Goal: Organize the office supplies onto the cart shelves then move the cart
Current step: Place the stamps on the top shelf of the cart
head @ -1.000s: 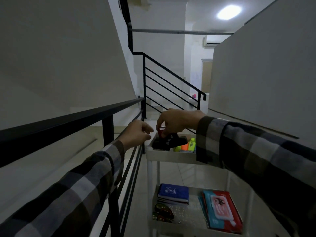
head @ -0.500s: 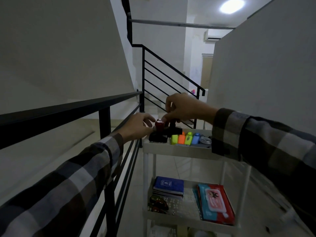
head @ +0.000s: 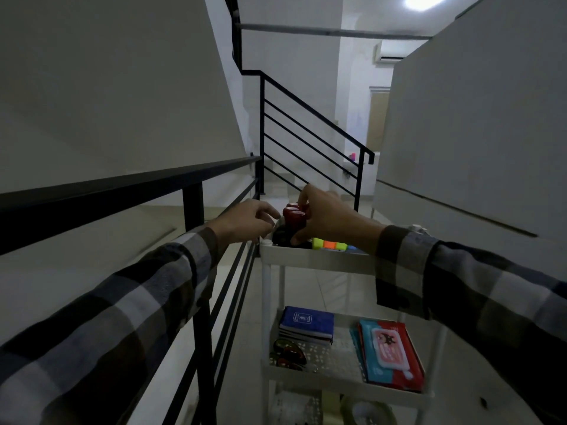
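A white three-shelf cart (head: 316, 259) stands in front of me. On its top shelf are two red-topped stamps (head: 295, 218), a dark object under them and a row of coloured highlighters (head: 329, 244). My right hand (head: 331, 219) is closed around the nearer red stamp. Beside the stamps, my left hand (head: 245, 220) hovers at the shelf's left corner with its fingers curled and nothing visible in it. The middle shelf holds a blue notebook stack (head: 306, 322), a red and teal packet (head: 391, 351) and dark glasses (head: 288, 352). A tape roll (head: 365, 411) lies on the bottom shelf.
A black metal railing (head: 122, 191) runs close along the cart's left side, with a stairwell beyond it. A grey wall (head: 475, 133) bounds the right side. Tiled floor continues ahead toward a lit room.
The view has come closer and tilted down onto the cart. My right hand has kept hold of a red stamp on the top shelf, and my left hand has stayed next to it.
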Motion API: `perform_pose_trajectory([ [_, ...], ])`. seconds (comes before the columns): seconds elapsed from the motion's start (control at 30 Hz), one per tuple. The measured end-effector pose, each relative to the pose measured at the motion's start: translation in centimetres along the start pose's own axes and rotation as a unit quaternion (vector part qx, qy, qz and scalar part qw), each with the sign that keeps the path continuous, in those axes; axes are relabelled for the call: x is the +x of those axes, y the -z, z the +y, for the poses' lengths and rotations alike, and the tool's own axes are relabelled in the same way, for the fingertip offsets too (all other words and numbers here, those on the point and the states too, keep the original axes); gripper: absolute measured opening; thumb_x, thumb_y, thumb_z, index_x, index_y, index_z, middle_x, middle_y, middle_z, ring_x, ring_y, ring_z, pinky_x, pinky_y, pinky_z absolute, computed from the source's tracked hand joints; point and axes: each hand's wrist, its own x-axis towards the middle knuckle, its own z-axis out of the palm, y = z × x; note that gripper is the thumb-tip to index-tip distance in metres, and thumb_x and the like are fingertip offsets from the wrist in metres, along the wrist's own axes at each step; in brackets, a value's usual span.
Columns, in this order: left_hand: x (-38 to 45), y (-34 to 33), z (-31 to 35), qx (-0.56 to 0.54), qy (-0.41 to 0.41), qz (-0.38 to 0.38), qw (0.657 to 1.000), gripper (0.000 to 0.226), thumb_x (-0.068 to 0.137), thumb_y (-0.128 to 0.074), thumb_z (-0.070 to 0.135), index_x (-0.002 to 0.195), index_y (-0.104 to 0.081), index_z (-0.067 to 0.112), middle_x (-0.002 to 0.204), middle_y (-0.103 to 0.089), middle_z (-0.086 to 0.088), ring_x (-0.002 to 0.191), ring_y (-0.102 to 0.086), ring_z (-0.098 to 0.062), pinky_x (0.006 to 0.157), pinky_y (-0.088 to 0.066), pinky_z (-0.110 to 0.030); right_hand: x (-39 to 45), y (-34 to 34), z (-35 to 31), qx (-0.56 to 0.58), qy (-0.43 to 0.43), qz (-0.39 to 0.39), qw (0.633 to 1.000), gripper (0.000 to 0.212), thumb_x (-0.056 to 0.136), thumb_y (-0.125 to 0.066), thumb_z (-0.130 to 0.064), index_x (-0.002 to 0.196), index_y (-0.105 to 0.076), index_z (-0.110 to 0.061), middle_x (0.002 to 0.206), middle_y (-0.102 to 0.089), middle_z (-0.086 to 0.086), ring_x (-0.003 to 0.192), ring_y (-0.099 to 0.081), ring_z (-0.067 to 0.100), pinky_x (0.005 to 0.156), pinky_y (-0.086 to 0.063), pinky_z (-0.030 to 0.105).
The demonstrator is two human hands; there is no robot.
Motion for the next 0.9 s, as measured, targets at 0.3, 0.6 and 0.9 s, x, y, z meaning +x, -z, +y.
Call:
perform_pose_trajectory([
  [0.3,0.1,-0.7,0.5,-0.008,-0.001,0.009,1.0,0.033,0.1,-0.06,0.013,0.133,-0.063,0.019,0.119,-0.07,-0.006,0.106,-0.068,-0.019,0.089,-0.059,-0.037,-0.1,-1.5,-0.5,0.03,0.0,0.058,0.998,0.067,0.067,-0.095,-0.025,0.117,-0.051,-0.017,0.111,-0.056,0.001,0.095,-0.055,0.016,0.069,-0.043,0.02],
  [0.6,0.4,-1.3,0.5,0.038,-0.006,0.017,0.999,0.014,0.099,-0.069,0.018,0.112,-0.074,0.018,0.105,-0.071,0.004,0.096,-0.063,-0.003,0.072,-0.044,-0.018,-0.5,-1.8,0.2,0.015,-0.004,0.025,1.0,0.075,0.076,-0.09,-0.025,0.133,-0.044,-0.012,0.116,-0.055,0.001,0.1,-0.055,0.014,0.076,-0.044,0.022],
  [0.9,1.2,-1.0,0.7,0.096,0.021,-0.027,0.995,0.029,0.088,-0.081,0.023,0.116,-0.072,0.02,0.113,-0.071,0.002,0.109,-0.065,-0.015,0.094,-0.052,-0.034,-0.4,-1.8,0.6,-0.018,0.004,0.014,1.0,0.07,0.082,-0.086,-0.025,0.137,-0.044,-0.01,0.132,-0.06,0.011,0.106,-0.06,0.019,0.075,-0.043,0.02],
])
